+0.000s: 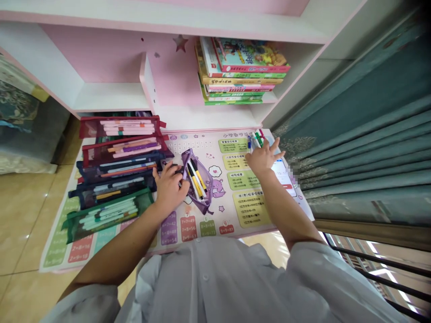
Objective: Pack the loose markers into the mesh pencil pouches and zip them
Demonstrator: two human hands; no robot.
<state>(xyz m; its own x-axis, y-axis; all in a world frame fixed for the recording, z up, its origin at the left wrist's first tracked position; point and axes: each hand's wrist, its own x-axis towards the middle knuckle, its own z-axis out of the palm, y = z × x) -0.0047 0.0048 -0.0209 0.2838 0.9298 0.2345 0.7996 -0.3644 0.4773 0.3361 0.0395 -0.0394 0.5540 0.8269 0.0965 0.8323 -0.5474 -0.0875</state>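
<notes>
A purple mesh pencil pouch (209, 187) lies unzipped on the desk, with several yellow, black and white markers (197, 179) inside. My left hand (170, 186) is at the pouch's left edge, thumb and fingers bent around that edge. Over on the right, my right hand (264, 158) reaches over a few loose markers (258, 138) with blue, green and pink parts. Its fingers are spread, and the fingertips nearest the markers partly cover them. Nothing shows in its grasp. A phone with a lit screen (282, 176) lies beside my right wrist.
Filled mesh pouches in red, navy and green (146, 199) are lined up at the desk's left. The desk mat (222, 211) carries printed tables. A stack of books (242, 76) stands on the pink-and-white shelf (175, 117) behind. Teal curtains (353, 134) hang along the right edge.
</notes>
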